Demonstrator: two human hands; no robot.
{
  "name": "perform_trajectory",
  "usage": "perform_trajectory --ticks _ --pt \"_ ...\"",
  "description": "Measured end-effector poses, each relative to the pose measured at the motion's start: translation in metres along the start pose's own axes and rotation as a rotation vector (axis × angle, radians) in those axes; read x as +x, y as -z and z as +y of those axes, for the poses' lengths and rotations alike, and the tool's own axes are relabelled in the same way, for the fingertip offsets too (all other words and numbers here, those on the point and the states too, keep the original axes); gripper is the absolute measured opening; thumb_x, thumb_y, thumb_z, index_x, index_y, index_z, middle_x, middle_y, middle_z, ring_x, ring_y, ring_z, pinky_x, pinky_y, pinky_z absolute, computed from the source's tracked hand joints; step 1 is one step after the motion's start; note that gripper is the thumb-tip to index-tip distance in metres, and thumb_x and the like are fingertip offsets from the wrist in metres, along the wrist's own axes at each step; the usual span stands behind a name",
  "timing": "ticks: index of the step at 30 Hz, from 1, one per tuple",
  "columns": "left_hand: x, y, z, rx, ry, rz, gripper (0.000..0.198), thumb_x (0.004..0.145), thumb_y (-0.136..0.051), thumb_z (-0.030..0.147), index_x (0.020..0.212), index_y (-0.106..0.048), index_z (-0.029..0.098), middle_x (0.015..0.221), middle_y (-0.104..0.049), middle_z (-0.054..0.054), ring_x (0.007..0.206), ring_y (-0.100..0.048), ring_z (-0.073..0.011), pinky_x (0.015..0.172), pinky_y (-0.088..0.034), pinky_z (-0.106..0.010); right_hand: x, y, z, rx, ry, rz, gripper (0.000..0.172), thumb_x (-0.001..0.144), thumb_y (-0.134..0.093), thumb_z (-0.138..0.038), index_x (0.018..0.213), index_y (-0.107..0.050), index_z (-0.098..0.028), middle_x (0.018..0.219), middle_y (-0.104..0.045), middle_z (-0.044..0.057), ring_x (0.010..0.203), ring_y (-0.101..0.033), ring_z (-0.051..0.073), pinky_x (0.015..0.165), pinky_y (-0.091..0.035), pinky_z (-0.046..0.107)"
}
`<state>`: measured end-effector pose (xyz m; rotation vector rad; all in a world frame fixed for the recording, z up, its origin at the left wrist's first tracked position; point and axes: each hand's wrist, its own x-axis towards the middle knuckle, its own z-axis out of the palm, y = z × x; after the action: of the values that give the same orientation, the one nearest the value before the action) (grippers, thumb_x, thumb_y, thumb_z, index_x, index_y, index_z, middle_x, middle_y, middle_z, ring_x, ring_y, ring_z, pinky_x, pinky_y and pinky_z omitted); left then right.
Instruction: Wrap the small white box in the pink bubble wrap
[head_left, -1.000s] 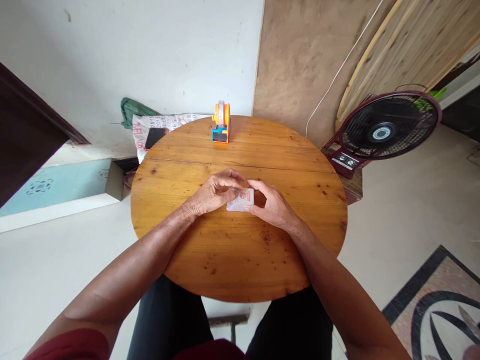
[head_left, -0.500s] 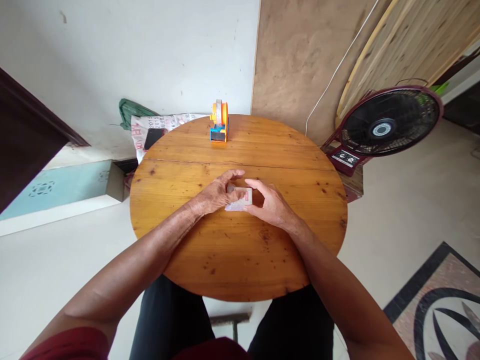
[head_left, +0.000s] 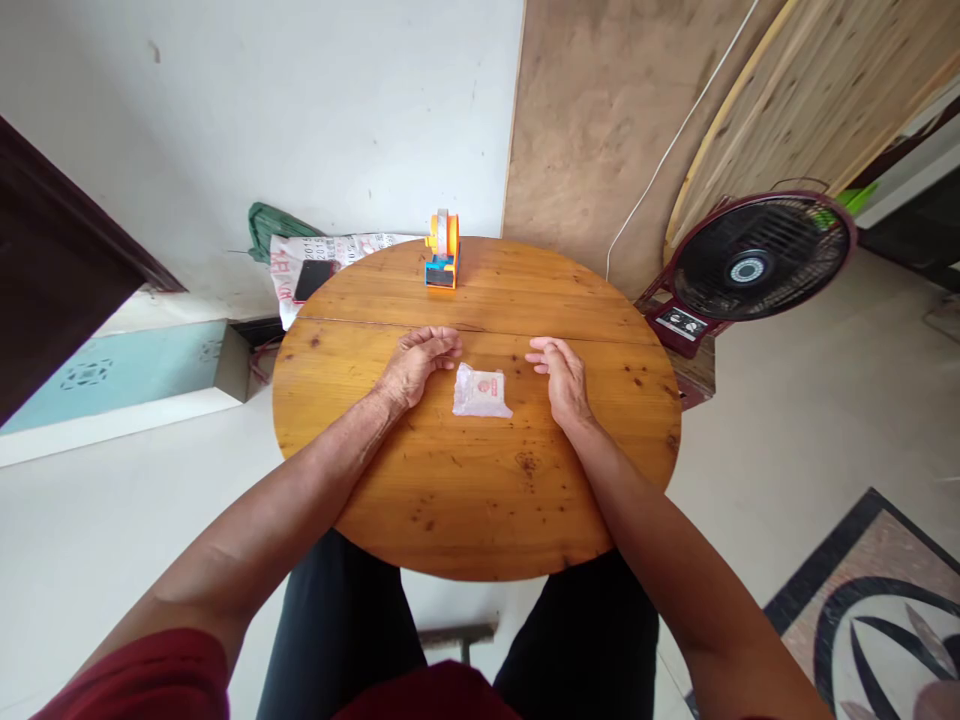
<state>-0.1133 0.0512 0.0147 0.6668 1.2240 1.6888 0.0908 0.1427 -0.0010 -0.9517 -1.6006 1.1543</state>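
A small pale packet with red print, in crinkled clear wrap [head_left: 482, 391], lies flat on the round wooden table [head_left: 480, 500]. To its left is my left hand [head_left: 420, 365], resting with loosely curled fingers and holding nothing. On the other side, my right hand [head_left: 561, 378] also holds nothing, its fingers partly bent and pointing inward. Neither hand touches the packet. An orange and blue tape dispenser with a tape roll [head_left: 443, 250] stands at the table's far edge.
Beyond the table's left back edge lie a printed white sack [head_left: 283, 275], a dark phone [head_left: 313, 278] and a green bag [head_left: 281, 228]. A dark red fan [head_left: 750, 268] stands to the right. A wall borders the far side.
Both hands have let go of the wrapped packet and moved apart, left and right. The packet now lies on the table between them. The view has shifted slightly.
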Motion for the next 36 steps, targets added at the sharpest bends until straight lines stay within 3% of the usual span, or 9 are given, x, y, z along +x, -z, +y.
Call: perform_trajectory --ticks 5,12,17,22,28,31,36 --pt "-0.007 -0.005 -0.003 0.207 -0.129 -0.090 0.027 0.061 -0.081 0.037 0.072 -0.070 0.015 0.065 -0.065 0.000 0.060 -0.055 -0.0105 0.062 -0.044 -0.024 0.004 -0.003 0.011 -0.035 0.057 0.032 0.034 0.088 -0.048 -0.052 0.094 -0.064 -0.023 0.099 -0.072 0.004 0.083 -0.070 0.020 0.070 -0.051 0.032" --pt "-0.013 -0.003 0.000 0.501 -0.142 -0.261 0.039 0.058 -0.083 0.049 0.073 -0.073 0.015 0.075 -0.066 -0.002 0.066 -0.058 -0.0127 0.064 -0.045 -0.025 0.005 -0.003 0.015 -0.024 0.059 0.050 0.024 0.086 -0.052 -0.042 0.093 -0.064 -0.023 0.089 -0.071 0.002 0.079 -0.070 0.020 0.071 -0.052 0.033" --pt "-0.013 0.000 0.004 0.489 -0.011 -0.391 0.047 0.058 -0.082 0.054 0.082 -0.070 0.015 0.077 -0.069 -0.003 0.068 -0.060 -0.0148 0.065 -0.047 -0.027 0.007 -0.003 0.019 -0.015 0.054 0.047 0.020 0.083 -0.054 -0.037 0.093 -0.064 -0.023 0.089 -0.069 0.002 0.078 -0.070 0.019 0.076 -0.053 0.035" --pt "-0.014 0.002 0.007 0.468 0.011 -0.427 0.053 0.059 -0.084 0.050 0.097 -0.068 0.015 0.088 -0.072 -0.006 0.076 -0.063 -0.0182 0.072 -0.049 -0.031 0.008 -0.004 0.020 -0.031 0.065 0.054 0.019 0.081 -0.055 -0.035 0.093 -0.064 -0.022 0.085 -0.069 0.002 0.077 -0.071 0.020 0.076 -0.054 0.036" --pt "-0.016 0.000 0.002 0.355 0.077 -0.374 0.047 0.059 -0.085 0.041 0.094 -0.069 0.016 0.084 -0.071 -0.002 0.072 -0.062 -0.0152 0.072 -0.047 -0.029 0.012 -0.006 0.025 -0.047 0.086 0.063 0.020 0.077 -0.055 -0.035 0.089 -0.064 -0.022 0.079 -0.068 0.001 0.076 -0.070 0.020 0.077 -0.054 0.035" --pt "-0.013 -0.001 -0.003 0.168 0.066 -0.239 0.042 0.055 -0.085 0.027 0.091 -0.069 0.014 0.084 -0.070 -0.003 0.071 -0.060 -0.0137 0.072 -0.047 -0.028 0.015 -0.007 0.029 -0.067 0.092 0.072 0.020 0.074 -0.054 -0.035 0.087 -0.064 -0.022 0.076 -0.068 0.000 0.074 -0.069 0.020 0.076 -0.054 0.035" --pt "-0.015 0.007 -0.002 0.019 -0.023 -0.032 0.029 0.060 -0.075 0.026 0.084 -0.060 0.015 0.079 -0.064 -0.002 0.074 -0.061 -0.0122 0.078 -0.048 -0.030 0.017 -0.009 0.031 -0.072 0.108 0.087 0.019 0.073 -0.055 -0.036 0.085 -0.061 -0.023 0.075 -0.066 -0.001 0.070 -0.068 0.019 0.075 -0.053 0.036"
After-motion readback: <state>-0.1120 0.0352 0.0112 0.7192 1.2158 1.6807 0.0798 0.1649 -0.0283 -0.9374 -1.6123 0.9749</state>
